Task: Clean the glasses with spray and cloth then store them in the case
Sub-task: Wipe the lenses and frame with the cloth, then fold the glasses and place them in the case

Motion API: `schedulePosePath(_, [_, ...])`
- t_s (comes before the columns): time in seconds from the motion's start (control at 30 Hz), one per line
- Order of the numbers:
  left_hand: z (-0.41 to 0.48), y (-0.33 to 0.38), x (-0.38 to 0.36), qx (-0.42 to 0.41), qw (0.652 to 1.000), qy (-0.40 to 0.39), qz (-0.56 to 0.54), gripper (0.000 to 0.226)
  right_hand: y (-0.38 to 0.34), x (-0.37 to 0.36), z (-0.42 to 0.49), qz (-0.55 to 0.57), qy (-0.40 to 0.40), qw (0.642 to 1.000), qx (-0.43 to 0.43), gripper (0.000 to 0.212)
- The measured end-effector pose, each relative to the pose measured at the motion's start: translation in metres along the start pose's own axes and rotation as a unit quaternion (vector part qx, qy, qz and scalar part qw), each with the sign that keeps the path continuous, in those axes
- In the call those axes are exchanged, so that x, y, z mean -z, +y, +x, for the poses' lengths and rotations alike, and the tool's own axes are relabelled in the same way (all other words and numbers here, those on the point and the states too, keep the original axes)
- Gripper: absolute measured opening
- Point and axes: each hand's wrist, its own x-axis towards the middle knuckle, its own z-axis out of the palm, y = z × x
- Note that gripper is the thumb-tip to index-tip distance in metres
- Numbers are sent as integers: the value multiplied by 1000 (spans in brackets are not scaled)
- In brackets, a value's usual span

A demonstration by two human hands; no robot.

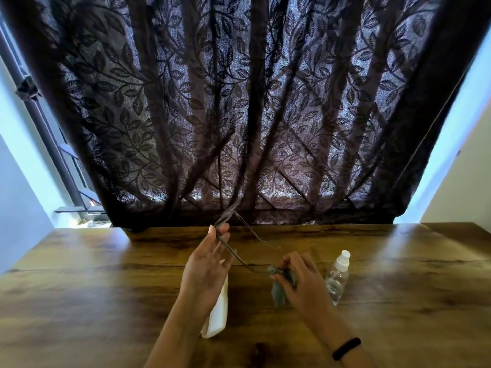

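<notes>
The thin-framed glasses (pixel 240 248) hang above the wooden table (pixel 106 282), temples spread toward the curtain. My left hand (pixel 207 264) holds one temple between thumb and fingers near its tip. My right hand (pixel 297 277) pinches a grey-green cloth (pixel 279 286) around the front of the glasses, where the lens is hidden by the cloth. A clear spray bottle (pixel 336 277) with a white cap stands just right of my right hand. A white case (pixel 216 312) lies on the table under my left wrist, partly covered.
A dark leaf-patterned curtain (pixel 239 115) hangs behind the table's far edge. A window frame (pixel 47 134) shows at left. A small dark object (pixel 259 350) lies near the table's front edge. A black band sits on my right wrist.
</notes>
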Motion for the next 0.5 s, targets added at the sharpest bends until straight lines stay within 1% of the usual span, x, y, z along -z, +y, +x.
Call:
schedulePosePath(0.1, [1, 6, 4, -7, 1000, -4, -7, 29, 12, 6, -6, -18, -21, 998, -59, 23])
schedulePosePath(0.17, [2, 12, 5, -7, 1000, -12, -6, 29, 16, 10, -9, -36, -33, 995, -85, 16])
schedulePosePath(0.23, [3, 15, 7, -4, 1000, -22, -3, 31, 18, 12, -12, -68, -83, 991, -85, 17])
schedulePosePath(0.3, [2, 14, 7, 4, 999, -40, -1, 29, 21, 11, -14, -92, -149, 983, -58, 21])
schedulePosePath(0.33, [2, 14, 7, 9, 999, -51, 2, 29, 22, 11, -15, -94, -164, 981, -50, 22])
schedulePosePath(0.4, [1, 13, 9, 17, 997, -74, 15, 29, 20, 10, -14, -65, -143, 985, -67, 18])
schedulePosePath(0.5, [-1, 13, 12, 17, 992, -114, 53, 31, 10, 15, -7, 7, -51, 990, -129, 10])
